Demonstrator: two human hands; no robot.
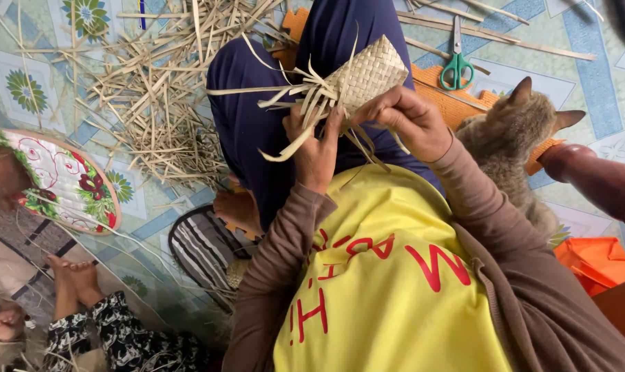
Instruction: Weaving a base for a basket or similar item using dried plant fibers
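Gripping woven palm pouch (pixel 371 74): left hand (pixel 317 146), right hand (pixel 407 118).

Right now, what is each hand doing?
Left hand: closed on the loose strips of the woven pouch.
Right hand: closed on the pouch's lower edge.

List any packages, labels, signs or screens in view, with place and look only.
No packages, signs or screens show.
Printed shirt: bottom centre, worn by the person; yellow cloth with red block lettering.
Left hand and right hand: above the shirt, both holding a pale woven leaf pouch, which is unmarked.
Scissors: on the floor at upper right; green handles, no visible label.
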